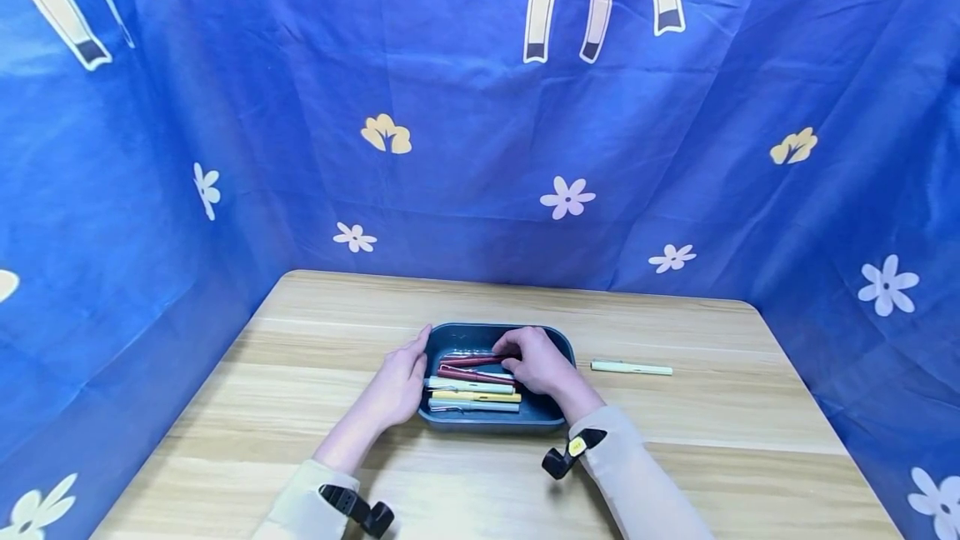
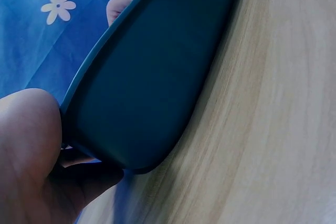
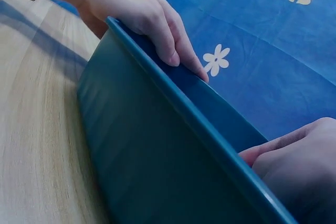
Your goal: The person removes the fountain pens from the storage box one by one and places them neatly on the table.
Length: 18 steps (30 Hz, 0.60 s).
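A dark teal box (image 1: pixel 540 417) stands on the table with several pens inside. My left hand (image 1: pixel 400 382) grips its left end, the thumb by the rim and the fingers along the outer wall. In the right wrist view that hand (image 3: pixel 142 17) shows over the far end. My right hand (image 1: pixel 542 365) reaches into the box from the right, its curled fingertips pinching the right end of a dark red pen (image 1: pixel 467 361). Below it lie another dark red pen (image 1: pixel 472 375), a whitish pen (image 1: pixel 480 387), a yellow pen (image 1: pixel 487 397) and a light blue pen (image 1: pixel 480 407).
A pale mint pen (image 1: pixel 632 367) lies on the wooden table (image 1: pixel 720 440) right of the box. Blue cloth (image 1: pixel 465 190) printed with flowers hangs behind the table and along both sides.
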Tool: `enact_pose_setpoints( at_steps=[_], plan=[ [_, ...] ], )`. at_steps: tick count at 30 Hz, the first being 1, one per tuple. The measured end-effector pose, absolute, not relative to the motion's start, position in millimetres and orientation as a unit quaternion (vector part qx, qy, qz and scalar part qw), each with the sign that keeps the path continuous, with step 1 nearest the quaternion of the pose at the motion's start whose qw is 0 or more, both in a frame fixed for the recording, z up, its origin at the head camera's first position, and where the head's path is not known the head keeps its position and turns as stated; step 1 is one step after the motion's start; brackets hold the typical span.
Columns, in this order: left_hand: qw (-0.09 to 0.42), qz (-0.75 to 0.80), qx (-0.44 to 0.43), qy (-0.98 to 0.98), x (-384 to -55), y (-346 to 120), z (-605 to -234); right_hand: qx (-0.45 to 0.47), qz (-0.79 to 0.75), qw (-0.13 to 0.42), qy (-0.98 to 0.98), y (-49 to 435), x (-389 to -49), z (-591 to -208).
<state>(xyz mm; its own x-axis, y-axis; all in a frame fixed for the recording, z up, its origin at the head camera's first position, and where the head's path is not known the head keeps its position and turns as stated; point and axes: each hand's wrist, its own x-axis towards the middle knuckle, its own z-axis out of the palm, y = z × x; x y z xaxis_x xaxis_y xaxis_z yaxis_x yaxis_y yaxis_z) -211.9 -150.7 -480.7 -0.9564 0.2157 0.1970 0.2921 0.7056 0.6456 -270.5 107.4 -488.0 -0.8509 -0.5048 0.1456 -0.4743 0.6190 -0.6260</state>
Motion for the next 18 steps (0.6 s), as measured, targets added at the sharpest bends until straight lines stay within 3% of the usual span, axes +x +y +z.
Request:
enact_pose_setpoints(
  at_steps=[9,18],
  plan=[
    [0.059,-0.360,-0.138,-0.921,-211.2,-150.9,-482.0,-0.268,-0.316,0.007,0.910,106.2,-269.3,-489.3],
    [0.055,-0.356,-0.136,-0.923,-209.4,-150.9,-484.0,-0.264,-0.388,-0.013,0.883,109.4,-268.7,-489.7]
  ],
)
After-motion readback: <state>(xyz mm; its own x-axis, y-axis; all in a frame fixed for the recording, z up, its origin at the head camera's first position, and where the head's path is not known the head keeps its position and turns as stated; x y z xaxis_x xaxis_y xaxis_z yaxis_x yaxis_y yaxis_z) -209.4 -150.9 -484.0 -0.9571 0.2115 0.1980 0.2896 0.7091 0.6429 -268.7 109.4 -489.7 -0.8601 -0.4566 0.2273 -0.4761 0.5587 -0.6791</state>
